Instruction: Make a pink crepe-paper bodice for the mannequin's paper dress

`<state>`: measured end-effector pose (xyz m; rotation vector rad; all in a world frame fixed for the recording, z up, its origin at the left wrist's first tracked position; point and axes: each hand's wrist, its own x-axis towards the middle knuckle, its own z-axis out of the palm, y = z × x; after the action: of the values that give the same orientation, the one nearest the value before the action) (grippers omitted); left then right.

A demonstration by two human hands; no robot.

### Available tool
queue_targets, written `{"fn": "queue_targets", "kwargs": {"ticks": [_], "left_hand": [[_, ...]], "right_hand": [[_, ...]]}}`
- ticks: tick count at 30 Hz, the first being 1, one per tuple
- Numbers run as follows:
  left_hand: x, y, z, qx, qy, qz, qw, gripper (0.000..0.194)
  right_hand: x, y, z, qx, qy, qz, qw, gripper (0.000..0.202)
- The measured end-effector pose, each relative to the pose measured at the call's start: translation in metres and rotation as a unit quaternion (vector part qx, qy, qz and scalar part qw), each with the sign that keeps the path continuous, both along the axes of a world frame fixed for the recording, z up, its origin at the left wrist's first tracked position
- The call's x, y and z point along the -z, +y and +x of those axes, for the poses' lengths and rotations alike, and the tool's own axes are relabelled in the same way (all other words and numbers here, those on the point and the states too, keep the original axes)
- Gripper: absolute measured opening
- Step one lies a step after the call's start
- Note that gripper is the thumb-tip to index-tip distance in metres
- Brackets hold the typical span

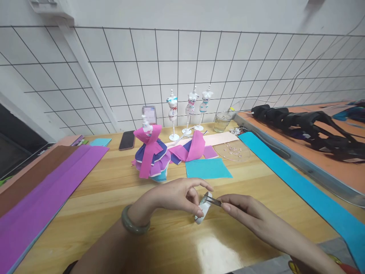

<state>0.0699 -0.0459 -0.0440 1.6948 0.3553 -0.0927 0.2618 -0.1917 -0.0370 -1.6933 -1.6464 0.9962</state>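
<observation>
My left hand (pixel 182 196), a bangle on its wrist, pinches a small curled white strip (pixel 203 211) between thumb and bent fingers, with the index finger stretched out above. The strip looks like a loop of paper or tape with some print inside; its exact kind is unclear. Tweezers (pixel 214 201) are gripped in my right hand (pixel 245 211), and their tips reach into the upper part of the strip. Just beyond the hands lies a turquoise paper sheet (pixel 209 168). Behind my left hand stands a mini dress form (pixel 151 152) in a pink, navy and purple paper dress.
Three white mini dress forms (pixel 173 114) stand near the tiled wall, beside a glass (pixel 222 122). A phone (pixel 127 140) lies at left. Purple paper (pixel 62 182) covers the left side; a long blue strip (pixel 296 186) runs along the right. A clear dish (pixel 232 151) holds small beads.
</observation>
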Motion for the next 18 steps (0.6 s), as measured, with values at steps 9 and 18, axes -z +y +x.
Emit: {"fn": "queue_targets", "kwargs": {"ticks": [9, 18], "left_hand": [[0.000, 0.001, -0.001, -0.015, -0.006, -0.006, 1.000, 0.088], [-0.001, -0.009, 0.003, -0.031, 0.007, 0.096, 0.995, 0.100]], "right_hand": [[0.011, -0.010, -0.002, -0.002, -0.119, 0.058, 0.991, 0.028], [0.018, -0.009, 0.004, 0.048, -0.123, 0.068, 0.989, 0.036]]}}
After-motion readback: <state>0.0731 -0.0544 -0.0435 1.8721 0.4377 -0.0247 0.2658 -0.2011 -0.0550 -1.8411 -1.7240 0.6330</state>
